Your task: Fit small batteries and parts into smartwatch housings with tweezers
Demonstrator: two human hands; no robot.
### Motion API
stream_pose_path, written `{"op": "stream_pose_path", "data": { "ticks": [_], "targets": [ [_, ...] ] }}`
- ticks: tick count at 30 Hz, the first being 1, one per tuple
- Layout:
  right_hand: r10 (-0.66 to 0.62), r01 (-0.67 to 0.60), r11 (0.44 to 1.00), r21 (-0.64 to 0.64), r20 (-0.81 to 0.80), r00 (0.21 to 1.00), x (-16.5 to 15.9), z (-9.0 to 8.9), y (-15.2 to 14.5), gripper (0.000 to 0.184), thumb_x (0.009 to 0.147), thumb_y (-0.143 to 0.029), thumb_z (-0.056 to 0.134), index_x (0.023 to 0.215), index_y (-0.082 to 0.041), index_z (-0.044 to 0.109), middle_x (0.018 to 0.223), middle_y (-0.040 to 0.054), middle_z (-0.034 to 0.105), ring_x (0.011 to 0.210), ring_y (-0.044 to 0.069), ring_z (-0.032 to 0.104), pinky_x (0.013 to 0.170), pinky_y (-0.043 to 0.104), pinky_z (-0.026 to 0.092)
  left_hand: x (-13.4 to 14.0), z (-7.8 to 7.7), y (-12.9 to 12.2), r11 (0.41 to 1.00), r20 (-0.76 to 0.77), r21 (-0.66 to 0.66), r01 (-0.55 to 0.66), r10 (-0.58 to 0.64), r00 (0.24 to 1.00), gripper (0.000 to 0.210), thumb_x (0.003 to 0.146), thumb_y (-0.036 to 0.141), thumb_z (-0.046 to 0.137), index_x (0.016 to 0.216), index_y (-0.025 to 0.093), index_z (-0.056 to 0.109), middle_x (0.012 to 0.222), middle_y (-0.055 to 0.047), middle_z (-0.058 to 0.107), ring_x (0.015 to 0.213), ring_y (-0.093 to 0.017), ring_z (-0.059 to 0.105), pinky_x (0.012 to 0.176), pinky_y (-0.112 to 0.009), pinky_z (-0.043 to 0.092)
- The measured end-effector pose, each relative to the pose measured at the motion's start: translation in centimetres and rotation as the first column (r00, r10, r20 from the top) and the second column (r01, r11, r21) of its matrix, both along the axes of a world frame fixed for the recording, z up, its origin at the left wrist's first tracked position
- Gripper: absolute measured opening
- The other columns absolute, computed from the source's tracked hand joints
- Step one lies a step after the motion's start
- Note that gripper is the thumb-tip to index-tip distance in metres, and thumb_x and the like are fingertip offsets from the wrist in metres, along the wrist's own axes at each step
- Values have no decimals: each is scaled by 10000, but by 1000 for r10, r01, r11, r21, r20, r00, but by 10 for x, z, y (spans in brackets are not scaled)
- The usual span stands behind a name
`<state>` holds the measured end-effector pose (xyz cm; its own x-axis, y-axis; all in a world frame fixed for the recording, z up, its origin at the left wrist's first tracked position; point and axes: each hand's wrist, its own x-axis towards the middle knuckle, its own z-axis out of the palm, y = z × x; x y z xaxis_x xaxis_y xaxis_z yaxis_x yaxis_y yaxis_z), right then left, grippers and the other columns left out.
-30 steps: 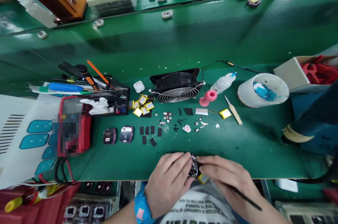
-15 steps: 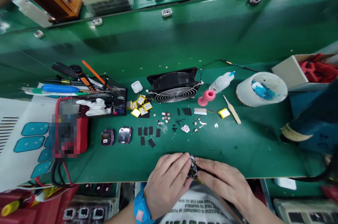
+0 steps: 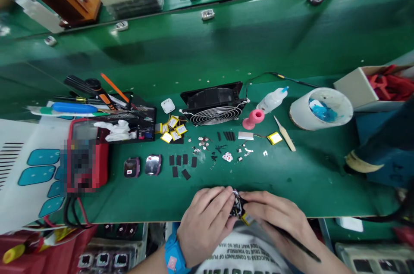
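Observation:
At the table's front edge, my left hand (image 3: 208, 224) is closed around a small opened smartwatch case (image 3: 237, 205) whose inner wires show. My right hand (image 3: 278, 218) grips slim black tweezers (image 3: 300, 244); their front end meets the right side of the case, partly covered by my fingers. A yellow-edged battery (image 3: 247, 219) hangs just below the case, by my right fingers. Beyond my hands lie two purple watch cases (image 3: 132, 167), several black pads (image 3: 178, 160) and small loose parts (image 3: 219, 149).
A black fan (image 3: 213, 104) stands behind the parts, with batteries (image 3: 174, 129) to its left. To its right are a pink stand (image 3: 253, 119), a clear bottle (image 3: 273, 101) and a white tub (image 3: 299, 114). A red multimeter (image 3: 102, 157) and a tool holder (image 3: 147, 116) sit at left.
My right hand has shifted slightly, and the tweezers' rear end now shows across my wrist. More of the battery under the case is visible. My left hand keeps its hold.

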<state>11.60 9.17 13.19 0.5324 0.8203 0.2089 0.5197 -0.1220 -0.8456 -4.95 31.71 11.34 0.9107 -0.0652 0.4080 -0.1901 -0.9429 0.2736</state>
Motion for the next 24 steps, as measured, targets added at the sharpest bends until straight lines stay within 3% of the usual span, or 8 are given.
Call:
{"op": "stream_pose_path", "data": {
  "ticks": [4, 13, 17, 22, 24],
  "targets": [
    [29, -17, 996, 93, -125, 992, 9, 8, 11, 465, 1080, -40, 770, 1362, -376, 923, 1287, 27, 1041, 1001, 236, 1030, 1003, 204, 804, 2, 2, 0, 1000, 12, 13, -13, 13, 1000, 344, 1287, 294, 643, 1331, 207, 973, 1287, -88, 1028, 1163, -249, 948, 1064, -336, 842],
    [82, -70, 990, 125, -99, 992, 15, 3, 14, 620, 1067, 53, 697, 1462, -390, 875, 1274, 13, 1041, 1107, 238, 1030, 1044, 219, 816, 3, 2, -1, 1000, 24, 20, -5, 4, 1000, 388, 1324, 300, 593, 1329, 161, 955, 1273, -82, 1022, 1166, -242, 931, 1043, -363, 818],
    [79, -69, 990, 123, -81, 994, 15, 4, 14, 494, 1166, -39, 678, 1443, -392, 885, 1267, 27, 1042, 1105, 237, 1030, 1033, 217, 815, 4, 2, -2, 1000, 34, 12, -9, 8, 999, 308, 1296, 297, 672, 1333, 176, 952, 1283, -82, 1019, 1182, -243, 929, 1058, -361, 808],
    [56, -42, 989, 140, -99, 994, 12, 0, 16, 306, 1244, -147, 680, 1355, -342, 888, 1243, 44, 1045, 1064, 253, 1036, 1016, 242, 824, 3, 4, -2, 1000, 26, 3, -11, 11, 1000, 368, 1327, 279, 601, 1328, 140, 942, 1271, -91, 1020, 1202, -233, 923, 1080, -352, 791],
    [57, -44, 988, 147, -90, 994, 11, -2, 16, 269, 1264, -172, 679, 1347, -325, 885, 1252, 51, 1047, 1071, 243, 1035, 1030, 226, 810, 1, 2, -2, 1000, 9, 14, -10, 10, 1000, 330, 1307, 299, 655, 1349, 158, 950, 1292, -88, 1021, 1207, -237, 921, 1096, -354, 795]
  ]
}}
